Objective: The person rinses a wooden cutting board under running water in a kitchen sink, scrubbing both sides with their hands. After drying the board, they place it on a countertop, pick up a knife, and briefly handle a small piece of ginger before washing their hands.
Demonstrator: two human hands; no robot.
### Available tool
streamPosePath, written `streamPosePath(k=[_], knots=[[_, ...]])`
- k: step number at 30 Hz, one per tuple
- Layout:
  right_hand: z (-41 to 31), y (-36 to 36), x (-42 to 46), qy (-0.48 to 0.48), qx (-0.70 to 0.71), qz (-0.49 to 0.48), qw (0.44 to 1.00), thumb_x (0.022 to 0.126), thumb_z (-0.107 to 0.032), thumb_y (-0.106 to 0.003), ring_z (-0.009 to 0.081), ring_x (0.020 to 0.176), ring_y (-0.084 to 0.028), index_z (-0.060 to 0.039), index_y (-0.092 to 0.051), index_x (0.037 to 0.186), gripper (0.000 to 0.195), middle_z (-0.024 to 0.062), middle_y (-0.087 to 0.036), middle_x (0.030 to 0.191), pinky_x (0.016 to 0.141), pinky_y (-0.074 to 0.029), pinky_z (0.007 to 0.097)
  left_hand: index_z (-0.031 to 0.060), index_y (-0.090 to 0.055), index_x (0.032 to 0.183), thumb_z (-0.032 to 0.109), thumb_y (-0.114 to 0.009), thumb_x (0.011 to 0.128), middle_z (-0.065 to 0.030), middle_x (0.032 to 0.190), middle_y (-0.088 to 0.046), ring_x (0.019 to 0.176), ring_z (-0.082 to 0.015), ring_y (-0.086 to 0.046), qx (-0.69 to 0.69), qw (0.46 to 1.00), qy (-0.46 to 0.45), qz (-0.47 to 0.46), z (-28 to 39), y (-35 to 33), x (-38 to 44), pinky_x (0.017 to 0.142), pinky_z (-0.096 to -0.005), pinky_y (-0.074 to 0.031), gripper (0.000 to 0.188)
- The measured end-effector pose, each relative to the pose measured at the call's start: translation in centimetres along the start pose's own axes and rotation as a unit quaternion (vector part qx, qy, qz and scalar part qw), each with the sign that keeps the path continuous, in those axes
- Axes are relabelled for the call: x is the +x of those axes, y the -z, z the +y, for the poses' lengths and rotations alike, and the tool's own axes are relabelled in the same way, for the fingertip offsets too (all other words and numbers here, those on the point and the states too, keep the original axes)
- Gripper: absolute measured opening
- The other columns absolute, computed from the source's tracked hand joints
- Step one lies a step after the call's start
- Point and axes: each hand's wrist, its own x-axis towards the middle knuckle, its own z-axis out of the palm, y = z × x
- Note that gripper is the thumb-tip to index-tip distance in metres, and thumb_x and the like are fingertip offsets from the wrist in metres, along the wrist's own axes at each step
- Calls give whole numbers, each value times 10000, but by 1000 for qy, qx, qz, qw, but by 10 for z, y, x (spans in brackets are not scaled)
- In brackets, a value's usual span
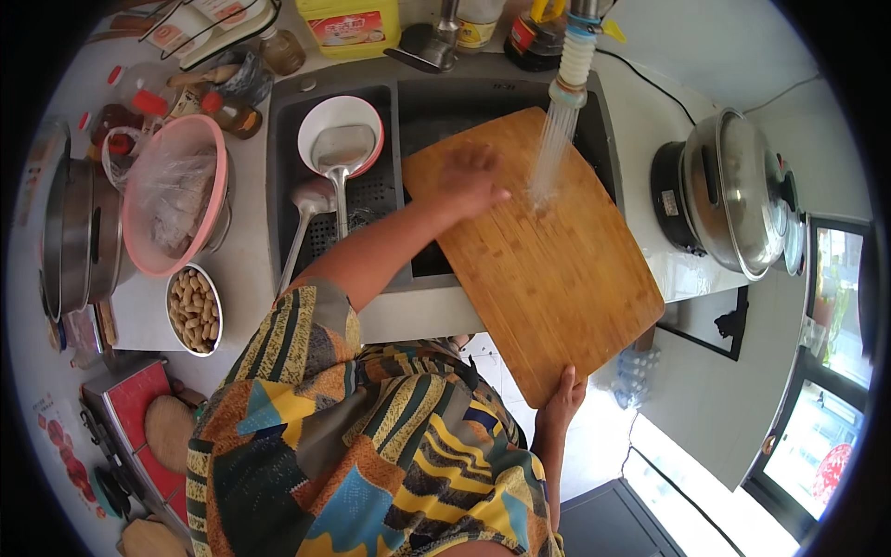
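A wooden cutting board (pixel 550 278) slants across the right basin of the dark double sink (pixel 431 278), its near end out past the counter's edge. My right hand (pixel 564 400) grips the board's near edge, thumb on top. Over the board's upper left part is my left hand (pixel 473 181), blurred, fingers spread; whether it touches the wood I cannot tell. Water runs from the faucet's flexible nozzle (pixel 569 90) onto the board, right of my left hand. In the left basin are a white and red bowl (pixel 312 125), a metal spatula (pixel 341 150) and a metal ladle (pixel 313 197).
On the left counter stand a pink plastic basin (pixel 219 209) holding a plastic bag, a bowl of peanuts (pixel 193 310), and several bottles (pixel 237 118). A yellow jug (pixel 348 31) is behind the sink. A lidded metal pot (pixel 731 195) stands at the right.
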Motion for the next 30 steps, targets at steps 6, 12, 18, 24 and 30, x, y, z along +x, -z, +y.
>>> streamPosePath(k=[6, 12, 18, 24, 30], knots=[[-17, -5, -5, -48, 32, -9, 998, 994, -232, -541, 221, 1102, -593, -7, -452, 1322, 408, 126, -582, 1244, 936, -497, 357, 56, -428, 1381, 220, -587, 925, -158, 1498, -346, 1353, -404, -350, -75, 986, -12, 149, -38, 83, 36, 1101, -498, -311, 510], [1, 12, 3, -27, -24, 15, 999, 999, -241, -532, 224, 1101, -596, -15, -462, 1306, 388, 126, -586, 1240, 931, -502, 359, -19, -378, 1366, 130, -668, 856, -257, 1488, -273, 1373, -446, -260, -208, 886, 37, 413, -33, 126, 44, 1071, -464, -326, 605], [-1, 15, 4, -32, 10, 10, 999, 1000, -243, -533, 220, 1095, -599, -18, -479, 1280, 363, 125, -595, 1223, 933, -498, 356, -143, -178, 1420, 140, -669, 820, -383, 1502, -63, 1418, -504, -83, -224, 797, 129, 546, -58, 127, 64, 1147, -488, -192, 826], [-3, 26, 8, -47, 19, -17, 999, 1003, -243, -529, 216, 1091, -601, -21, -488, 1275, 354, 121, -600, 1213, 921, -501, 349, -181, -50, 1444, 173, -625, 849, -419, 1504, 56, 1442, -485, 93, -458, 767, 149, 424, -60, 124, 76, 1193, -453, -63, 900], [14, 45, 15, -26, -1, -10, 1000, 1000, -250, -534, 222, 1118, -586, -38, -463, 1323, 393, 114, -577, 1256, 928, -498, 354, -145, -40, 1466, 174, -643, 853, -385, 1527, 2, 1454, -461, 66, -384, 775, 125, 486, -49, 112, 104, 1189, -463, -71, 917]])
